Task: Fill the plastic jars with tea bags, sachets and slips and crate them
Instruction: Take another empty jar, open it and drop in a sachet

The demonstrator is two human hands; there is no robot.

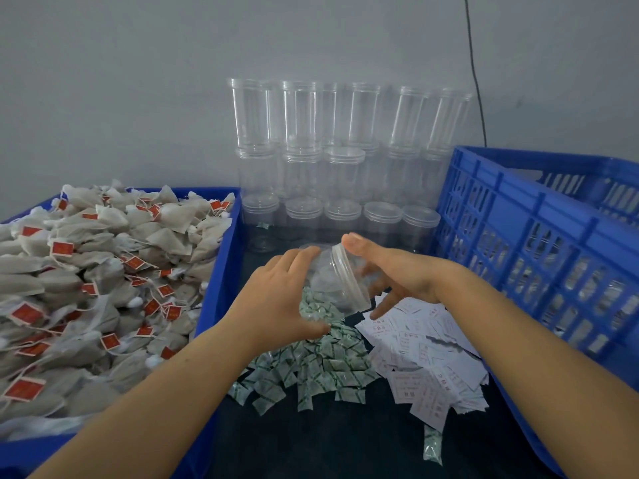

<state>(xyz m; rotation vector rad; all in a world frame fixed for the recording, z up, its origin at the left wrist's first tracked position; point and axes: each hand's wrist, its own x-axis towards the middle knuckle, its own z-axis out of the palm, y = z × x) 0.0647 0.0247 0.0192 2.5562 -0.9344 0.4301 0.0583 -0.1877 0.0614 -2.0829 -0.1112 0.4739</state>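
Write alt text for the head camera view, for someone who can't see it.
Two hands hold a clear jar tilted over piles of green sachets and white slips. A tray of tea bags sits left, a blue crate right, stacked empty jars behind.

dark tabletop (332, 440) carries everything. landmark: pile of green-printed sachets (311, 368) lying loose on it. just right of the sachets, touching them: heap of white printed slips (428, 361). one stray sachet (433, 445) lies apart, nearer the camera than the slips. left of the sachets: blue tray (221, 271) heaped with tea bags. behind the sachets, against the wall: stacked clear plastic jars (345, 174). right of the slips: blue slatted crate (539, 243).
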